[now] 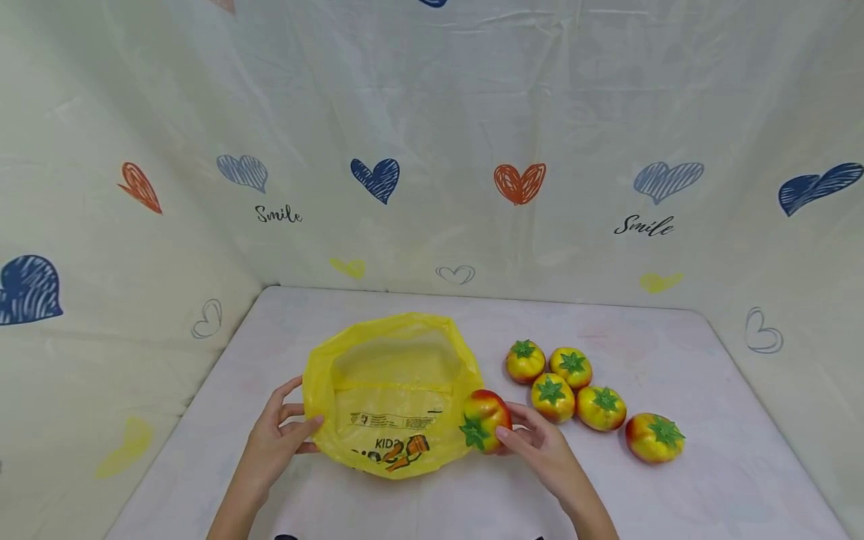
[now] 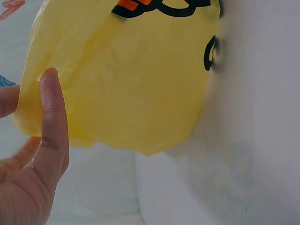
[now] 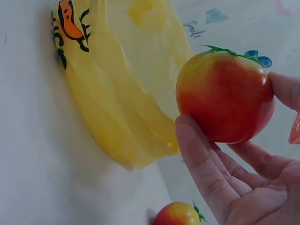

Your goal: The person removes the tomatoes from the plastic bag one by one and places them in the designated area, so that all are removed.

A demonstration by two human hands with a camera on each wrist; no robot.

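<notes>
A yellow plastic bag [image 1: 398, 375] stands on the table with its mouth wide, printed with dark letters and an orange figure. At its left rim my left hand [image 1: 278, 427] pinches the plastic between thumb and fingers. My right hand [image 1: 540, 446] holds a red-and-yellow tomato [image 1: 487, 420] with a green star-shaped leafy top, between thumb and fingers. This tomato is at the right edge of the bag's mouth and covers part of the rim. In the right wrist view the same tomato [image 3: 225, 96] appears raised beside the bag [image 3: 112, 103].
Several more tomatoes [image 1: 553, 397] lie on the table to the right of the bag, most of them grouped together. One tomato [image 1: 655, 437] sits apart, farther right. A pale curtain [image 1: 432, 97] with printed hearts surrounds the white table [image 1: 709, 375].
</notes>
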